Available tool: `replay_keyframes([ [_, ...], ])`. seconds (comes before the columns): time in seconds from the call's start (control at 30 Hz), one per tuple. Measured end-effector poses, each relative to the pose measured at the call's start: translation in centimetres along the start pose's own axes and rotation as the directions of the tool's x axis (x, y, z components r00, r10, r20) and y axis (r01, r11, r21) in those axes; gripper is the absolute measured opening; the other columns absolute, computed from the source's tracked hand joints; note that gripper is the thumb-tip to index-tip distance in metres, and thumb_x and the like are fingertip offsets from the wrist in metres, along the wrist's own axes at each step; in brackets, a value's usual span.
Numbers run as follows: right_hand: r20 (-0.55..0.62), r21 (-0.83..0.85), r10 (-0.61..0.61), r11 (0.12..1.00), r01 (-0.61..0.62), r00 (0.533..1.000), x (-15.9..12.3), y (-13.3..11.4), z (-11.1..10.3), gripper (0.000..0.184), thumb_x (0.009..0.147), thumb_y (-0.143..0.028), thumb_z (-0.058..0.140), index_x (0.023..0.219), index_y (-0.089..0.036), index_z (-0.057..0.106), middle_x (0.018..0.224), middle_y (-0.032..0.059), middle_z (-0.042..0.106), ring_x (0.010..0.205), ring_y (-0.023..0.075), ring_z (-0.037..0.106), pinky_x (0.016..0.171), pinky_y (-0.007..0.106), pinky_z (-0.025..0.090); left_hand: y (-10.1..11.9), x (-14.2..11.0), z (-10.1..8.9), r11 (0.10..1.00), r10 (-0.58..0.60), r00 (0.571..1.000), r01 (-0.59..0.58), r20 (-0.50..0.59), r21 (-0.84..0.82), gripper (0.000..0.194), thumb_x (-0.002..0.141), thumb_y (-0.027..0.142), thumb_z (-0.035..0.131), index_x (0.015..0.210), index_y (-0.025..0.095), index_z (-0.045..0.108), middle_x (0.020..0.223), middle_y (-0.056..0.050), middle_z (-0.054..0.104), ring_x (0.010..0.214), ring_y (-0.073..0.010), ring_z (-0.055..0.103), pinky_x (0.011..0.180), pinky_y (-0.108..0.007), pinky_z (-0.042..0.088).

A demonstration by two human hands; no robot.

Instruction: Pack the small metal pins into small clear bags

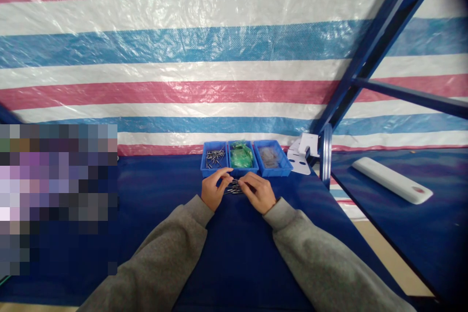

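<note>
My left hand (215, 188) and my right hand (258, 193) sit close together on the dark blue table surface (234, 263), fingers curled inward. Between them lies a small heap of metal screws or pins (233, 187), partly hidden by my fingers. I cannot tell whether either hand holds a piece. Just beyond my fingertips stand several blue plastic bins in a row. The left bin (209, 171) holds loose metal screws or pins (215, 157), the middle bin (241, 172) a green plastic bag (241, 155), and the right bin (274, 171) a grey material (269, 157).
A striped red, white and blue tarpaulin (183, 44) hangs behind the table. A blue steel frame (369, 53) runs up at the right. White brackets (300, 158) stand beside the bins, and a white bar (391, 180) lies on a lower blue surface. A pixelated patch covers the left.
</note>
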State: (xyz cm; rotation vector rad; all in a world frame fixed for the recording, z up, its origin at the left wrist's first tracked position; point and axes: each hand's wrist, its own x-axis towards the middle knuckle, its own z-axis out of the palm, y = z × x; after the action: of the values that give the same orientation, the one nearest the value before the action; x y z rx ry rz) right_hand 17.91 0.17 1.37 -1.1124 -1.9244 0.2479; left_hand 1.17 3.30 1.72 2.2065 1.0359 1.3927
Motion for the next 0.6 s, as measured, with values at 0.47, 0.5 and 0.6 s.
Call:
replay_keyframes([
  [0.47,-0.072,-0.015,0.051,0.999,-0.053,0.996,0.03,0.24,0.06,0.028,0.089,-0.033,0.038,0.087,-0.018,0.061,0.079,0.0044,0.061,0.072,0.0134,0.057,0.069,0.024,0.045,-0.17,0.11,-0.06,0.997,0.013,1.0,-0.013,0.009,0.072,0.023,0.085,0.029,0.049,0.072,0.016,0.062,0.065,-0.001,0.062,0.062,-0.0115,0.058,0.062,-0.023,0.046],
  [0.5,-0.063,-0.01,0.04,0.999,-0.041,0.997,0.03,0.25,0.09,0.028,0.089,-0.032,0.038,0.084,-0.018,0.061,0.078,0.0044,0.061,0.072,0.0135,0.057,0.069,0.024,0.044,-0.1,0.1,-0.11,0.997,0.014,1.0,-0.015,0.013,0.08,0.024,0.085,0.03,0.048,0.07,0.016,0.061,0.064,-0.001,0.061,0.062,-0.0115,0.057,0.062,-0.023,0.045],
  [0.6,-0.016,-0.004,0.022,1.0,-0.022,1.0,0.0,0.28,0.22,0.031,0.09,-0.032,0.036,0.082,-0.018,0.061,0.076,0.0043,0.06,0.072,0.0135,0.057,0.07,0.024,0.044,0.1,0.14,-0.24,0.997,0.032,0.999,-0.033,0.018,0.065,0.023,0.085,0.029,0.048,0.072,0.016,0.061,0.068,-0.002,0.061,0.065,-0.0117,0.057,0.064,-0.024,0.045],
])
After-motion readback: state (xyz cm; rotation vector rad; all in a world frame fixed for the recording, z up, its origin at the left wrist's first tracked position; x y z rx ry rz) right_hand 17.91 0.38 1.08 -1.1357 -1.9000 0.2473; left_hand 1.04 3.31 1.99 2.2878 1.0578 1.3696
